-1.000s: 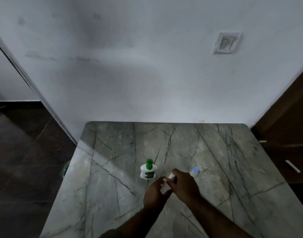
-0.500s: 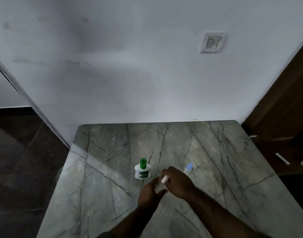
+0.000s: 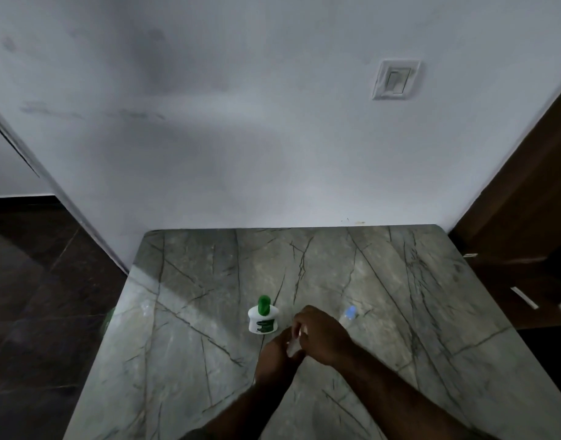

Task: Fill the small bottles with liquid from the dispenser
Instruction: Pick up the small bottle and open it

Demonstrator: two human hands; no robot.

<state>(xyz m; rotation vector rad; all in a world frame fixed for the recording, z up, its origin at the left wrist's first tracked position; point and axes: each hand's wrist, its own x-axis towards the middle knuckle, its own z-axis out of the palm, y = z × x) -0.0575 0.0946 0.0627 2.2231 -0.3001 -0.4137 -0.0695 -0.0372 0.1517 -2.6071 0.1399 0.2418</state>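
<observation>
Little is changed since the earlier frame: both hands are kept together at mid-table. Head view: left hand (image 3: 277,354) is wrapped around a small clear bottle (image 3: 292,348); right hand (image 3: 323,336) is pinched over its top, likely at the cap. Dispenser (image 3: 262,319) stands just beside, upright. Second bottle (image 3: 348,314) lies near. Bottle is best held vertical while uncapped. Table (image 3: 431,296) offers open room all round, edges well apart.
</observation>
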